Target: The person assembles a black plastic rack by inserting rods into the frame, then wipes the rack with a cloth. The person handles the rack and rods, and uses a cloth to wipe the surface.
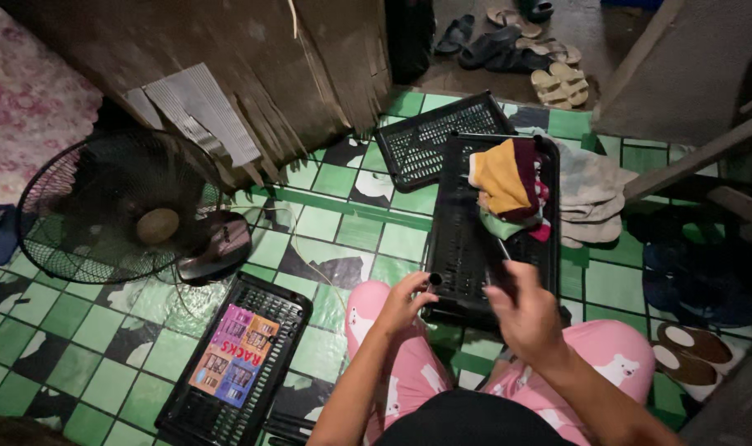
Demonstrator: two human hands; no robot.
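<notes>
Where hands meet: tube, half-hidden.

Three black perforated plastic trays are present: one at near left, one at far centre, one at near centre. One floor fan stands at left. Two hands, left hand and right hand, work at the near-centre tray.

Black rack tray blocking twelve o'clock, cloth pile atop it, open tiled floor at ten o'clock, fan beyond, labelled tray at eight o'clock.
</notes>
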